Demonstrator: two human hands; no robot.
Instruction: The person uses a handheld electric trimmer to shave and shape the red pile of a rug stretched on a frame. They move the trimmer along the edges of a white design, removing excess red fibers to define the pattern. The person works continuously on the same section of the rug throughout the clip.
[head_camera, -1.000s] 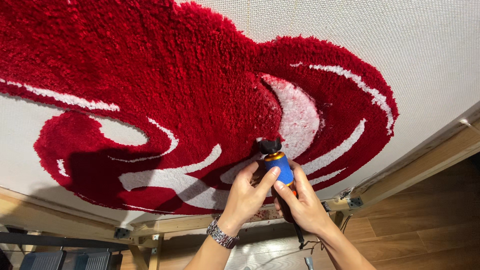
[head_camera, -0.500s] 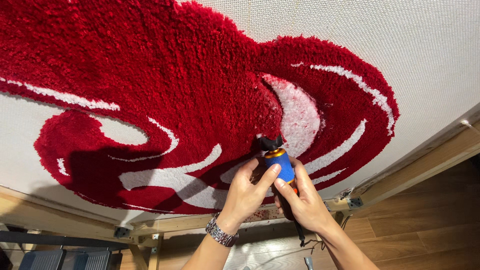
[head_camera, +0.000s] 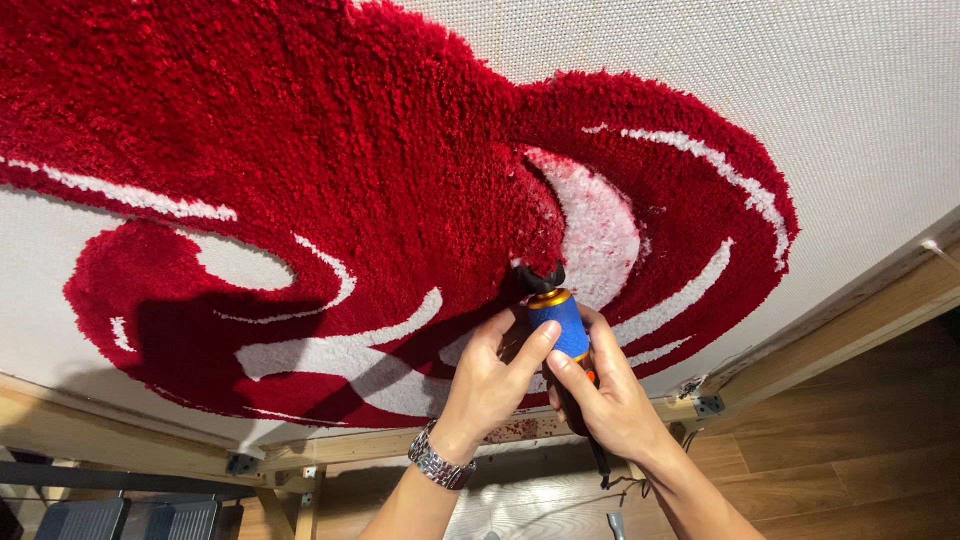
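Note:
A shaggy red tufted rug (head_camera: 330, 160) with white swirls is stretched on pale backing cloth (head_camera: 800, 90) in a wooden frame. My left hand (head_camera: 492, 380) and my right hand (head_camera: 608, 392) together grip a small tool (head_camera: 560, 320) with a blue body, a gold ring and a black head. The black head presses into the red pile beside a white patch (head_camera: 598, 232). A metal watch (head_camera: 440, 465) is on my left wrist. A black cord hangs below my right hand.
The wooden frame rail (head_camera: 850, 320) runs along the lower right, with metal brackets (head_camera: 708, 405) at its joints. Wood flooring (head_camera: 860, 460) lies below. Grey ribbed objects (head_camera: 130, 520) sit at the bottom left under the frame.
Both hands and the tool have shifted slightly upward and to the left along the pile. The grip is unchanged.

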